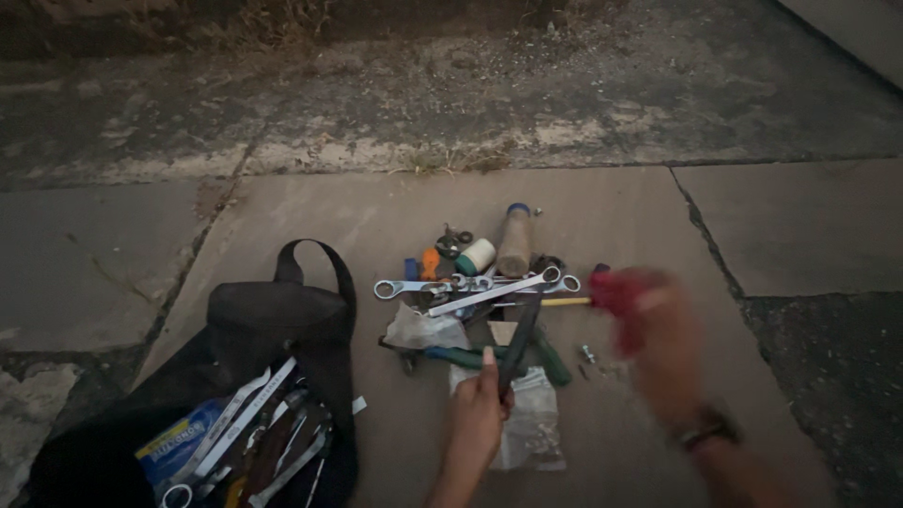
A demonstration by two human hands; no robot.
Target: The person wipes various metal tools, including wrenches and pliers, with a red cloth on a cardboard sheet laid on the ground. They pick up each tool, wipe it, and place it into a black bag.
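Left hand (478,414) clamped on long dark flat tool (518,343), tip raised over the tool pile. Right hand (663,348) blurred, closed around red handle (613,290); grip detail unclear. Hold the tool near mid-length and steady before sorting. Left to right: black fabric tool bag (273,325) with steel wrenches; chrome spanners (470,290); clear plastic bag (536,423); rough concrete slab (800,226).
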